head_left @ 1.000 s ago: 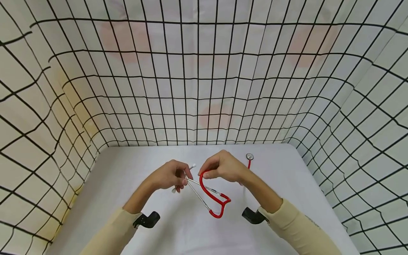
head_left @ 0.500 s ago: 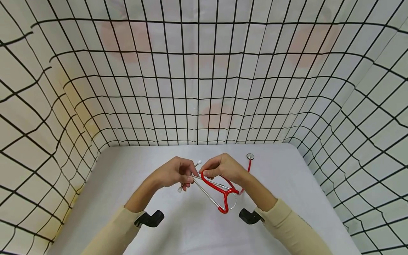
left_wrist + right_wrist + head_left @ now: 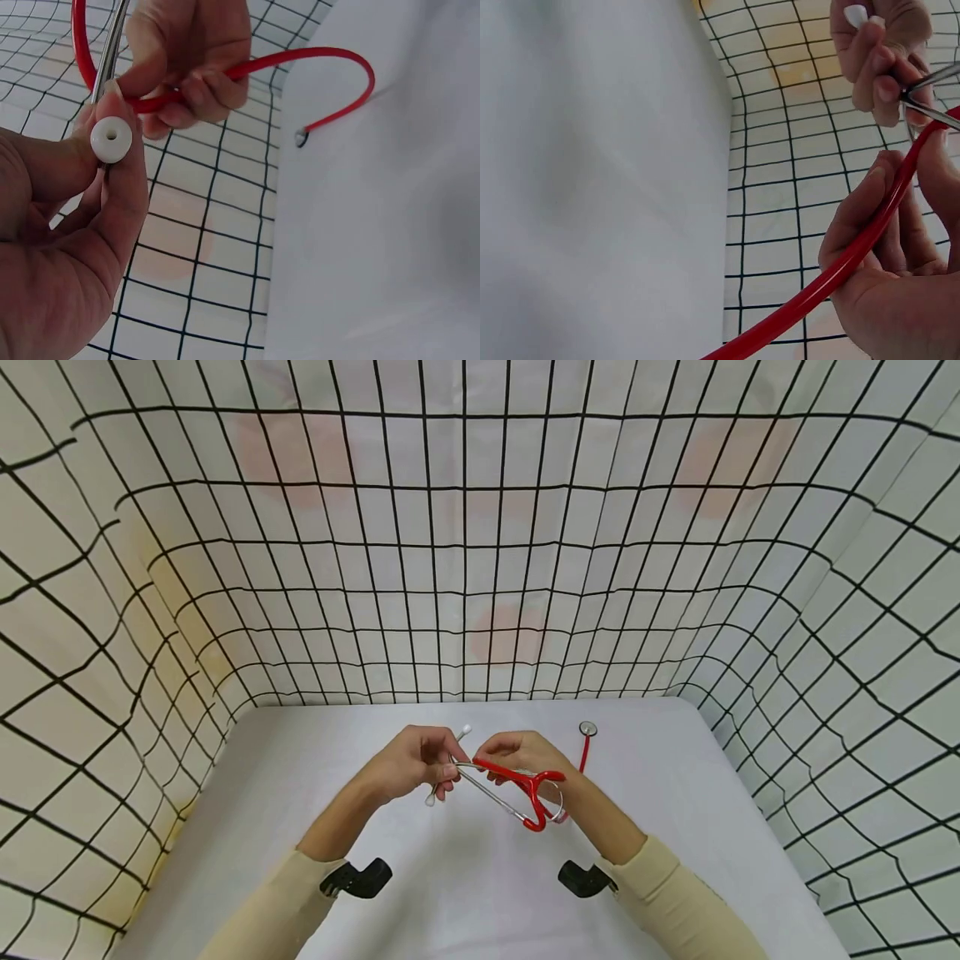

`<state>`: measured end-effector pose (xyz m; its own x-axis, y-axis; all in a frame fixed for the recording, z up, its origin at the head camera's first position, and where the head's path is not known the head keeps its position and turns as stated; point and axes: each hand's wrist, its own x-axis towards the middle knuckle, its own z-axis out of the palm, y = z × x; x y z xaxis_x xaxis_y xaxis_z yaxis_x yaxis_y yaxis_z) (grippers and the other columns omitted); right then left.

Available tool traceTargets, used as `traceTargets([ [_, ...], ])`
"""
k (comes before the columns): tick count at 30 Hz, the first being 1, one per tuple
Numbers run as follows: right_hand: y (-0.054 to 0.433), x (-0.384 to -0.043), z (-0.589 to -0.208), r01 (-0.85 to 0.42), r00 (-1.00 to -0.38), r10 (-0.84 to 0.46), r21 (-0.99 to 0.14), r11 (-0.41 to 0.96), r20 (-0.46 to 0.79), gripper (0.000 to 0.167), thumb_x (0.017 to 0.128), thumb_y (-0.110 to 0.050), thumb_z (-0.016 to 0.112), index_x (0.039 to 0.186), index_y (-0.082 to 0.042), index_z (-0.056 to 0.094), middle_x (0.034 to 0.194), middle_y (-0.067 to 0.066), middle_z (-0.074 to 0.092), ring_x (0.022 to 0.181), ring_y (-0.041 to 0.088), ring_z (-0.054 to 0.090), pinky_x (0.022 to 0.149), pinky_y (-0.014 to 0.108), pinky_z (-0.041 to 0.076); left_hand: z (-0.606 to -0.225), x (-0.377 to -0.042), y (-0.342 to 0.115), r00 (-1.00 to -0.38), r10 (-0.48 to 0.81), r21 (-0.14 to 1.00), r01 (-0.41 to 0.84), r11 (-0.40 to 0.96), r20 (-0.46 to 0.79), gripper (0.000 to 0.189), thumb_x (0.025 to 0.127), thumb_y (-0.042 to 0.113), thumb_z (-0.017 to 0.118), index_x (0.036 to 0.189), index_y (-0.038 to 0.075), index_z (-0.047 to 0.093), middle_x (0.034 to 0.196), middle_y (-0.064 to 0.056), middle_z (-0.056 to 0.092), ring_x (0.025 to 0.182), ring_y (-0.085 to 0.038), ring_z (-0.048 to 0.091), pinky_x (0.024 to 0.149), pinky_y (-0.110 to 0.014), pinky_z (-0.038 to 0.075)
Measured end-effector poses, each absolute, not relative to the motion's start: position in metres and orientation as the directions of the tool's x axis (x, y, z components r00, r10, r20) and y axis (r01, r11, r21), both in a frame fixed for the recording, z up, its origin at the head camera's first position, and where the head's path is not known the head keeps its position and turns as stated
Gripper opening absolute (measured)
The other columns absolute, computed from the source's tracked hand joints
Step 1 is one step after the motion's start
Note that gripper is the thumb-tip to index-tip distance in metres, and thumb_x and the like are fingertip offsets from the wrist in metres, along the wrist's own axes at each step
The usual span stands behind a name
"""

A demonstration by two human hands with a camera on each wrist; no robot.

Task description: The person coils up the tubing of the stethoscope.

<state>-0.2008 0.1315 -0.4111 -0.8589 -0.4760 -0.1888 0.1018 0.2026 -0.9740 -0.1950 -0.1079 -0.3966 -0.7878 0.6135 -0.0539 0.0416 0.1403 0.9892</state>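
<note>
Both hands hold a red stethoscope (image 3: pixel 534 785) above the white table. My left hand (image 3: pixel 411 764) pinches its metal ear tubes (image 3: pixel 491 795) where they cross, near the white ear tips; one ear tip (image 3: pixel 111 139) faces the left wrist camera. Red tubing (image 3: pixel 832 277) runs through my right hand (image 3: pixel 525 756), which grips it between thumb and fingers close to the left hand. Past the right wrist, the tubing leads to the round chest piece (image 3: pixel 588 728), lying on the table at the back right. The right forearm hides part of the tubing.
The white table (image 3: pixel 315 827) has a black wire grid (image 3: pixel 465 543) around its back and sides, with pale cloth behind it. A black wrist camera (image 3: pixel 358 878) is strapped to the left sleeve, another black camera (image 3: pixel 585 878) to the right.
The left hand has moved slightly right, nearer the right hand, which has lowered a little. The red Y-shaped part of the stethoscope has swung up and to the right.
</note>
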Motion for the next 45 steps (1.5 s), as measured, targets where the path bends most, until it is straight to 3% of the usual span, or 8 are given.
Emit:
traceTargets([
  [6, 0.126, -0.196, -0.419, 0.245, -0.875, -0.412, -0.966, 0.076, -0.255, 0.032, 0.098, -0.019, 0.067, 0.119, 0.004, 0.064, 0.095, 0.002, 0.072, 0.083, 0.016, 0.07, 0.08, 0.023, 0.059, -0.4, -0.196, -0.101, -0.886, 0.463, 0.988, 0.044, 0.148, -0.03, 0.015, 0.092, -0.01, 0.064, 0.107, -0.009, 0.064, 0.075, -0.009, 0.062, 0.061, -0.017, 0.064, 0.061, -0.029, 0.06],
  [12, 0.12, -0.197, -0.432, 0.253, -0.856, -0.48, -0.966, -0.062, -0.193, 0.044, 0.101, -0.016, 0.06, 0.13, 0.017, 0.054, 0.094, 0.001, 0.073, 0.076, 0.015, 0.07, 0.078, 0.025, 0.061, -0.402, -0.197, -0.092, -0.954, 0.3, 0.987, 0.03, 0.161, -0.02, 0.014, 0.092, -0.009, 0.066, 0.106, -0.008, 0.065, 0.074, -0.013, 0.066, 0.057, -0.018, 0.065, 0.061, -0.035, 0.062],
  [16, 0.119, -0.195, -0.436, 0.319, -0.847, -0.475, -0.943, -0.093, -0.24, 0.042, 0.102, -0.019, 0.059, 0.13, 0.013, 0.058, 0.093, 0.002, 0.074, 0.075, 0.015, 0.07, 0.078, 0.026, 0.061, -0.403, -0.196, -0.088, -0.971, 0.24, 0.984, 0.028, 0.175, -0.015, 0.012, 0.091, -0.008, 0.067, 0.103, -0.005, 0.067, 0.073, -0.014, 0.066, 0.055, -0.017, 0.065, 0.061, -0.037, 0.063],
  [23, 0.11, -0.191, -0.446, 0.407, -0.865, -0.358, -0.909, -0.092, -0.351, 0.038, 0.097, -0.024, 0.069, 0.124, 0.002, 0.063, 0.094, 0.003, 0.073, 0.079, 0.017, 0.073, 0.081, 0.031, 0.062, -0.406, -0.196, -0.085, -0.991, 0.132, 0.98, 0.047, 0.193, 0.022, 0.014, 0.089, -0.01, 0.068, 0.102, -0.004, 0.069, 0.073, -0.017, 0.064, 0.055, -0.017, 0.067, 0.058, -0.032, 0.061],
  [31, 0.101, -0.18, -0.44, 0.19, -0.913, -0.342, -0.974, 0.123, -0.222, 0.029, 0.095, -0.021, 0.071, 0.114, 0.0, 0.074, 0.093, 0.016, 0.073, 0.068, 0.014, 0.069, 0.07, 0.03, 0.063, -0.421, -0.202, -0.089, -0.982, 0.031, 0.914, 0.185, 0.361, 0.186, 0.013, 0.089, -0.009, 0.068, 0.096, 0.001, 0.069, 0.073, -0.017, 0.068, 0.051, -0.018, 0.066, 0.05, -0.034, 0.059],
  [38, 0.103, -0.171, -0.421, -0.016, -0.916, -0.376, -0.921, 0.389, -0.143, 0.023, 0.093, -0.019, 0.072, 0.111, -0.005, 0.076, 0.077, 0.003, 0.069, 0.06, 0.016, 0.061, 0.058, 0.026, 0.056, -0.437, -0.212, -0.105, -0.961, -0.024, 0.823, 0.224, 0.522, 0.276, 0.014, 0.085, -0.009, 0.066, 0.089, 0.004, 0.068, 0.065, -0.01, 0.068, 0.048, -0.016, 0.065, 0.048, -0.027, 0.054],
  [45, 0.106, -0.166, -0.406, -0.172, -0.93, -0.367, -0.852, 0.495, -0.025, 0.008, 0.089, -0.007, 0.074, 0.095, -0.006, 0.069, 0.078, 0.002, 0.073, 0.061, 0.016, 0.062, 0.055, 0.027, 0.054, -0.447, -0.214, -0.118, -0.958, -0.055, 0.759, 0.186, 0.623, 0.28, 0.014, 0.082, -0.008, 0.066, 0.087, 0.005, 0.069, 0.062, -0.005, 0.067, 0.046, -0.012, 0.061, 0.049, -0.029, 0.047],
])
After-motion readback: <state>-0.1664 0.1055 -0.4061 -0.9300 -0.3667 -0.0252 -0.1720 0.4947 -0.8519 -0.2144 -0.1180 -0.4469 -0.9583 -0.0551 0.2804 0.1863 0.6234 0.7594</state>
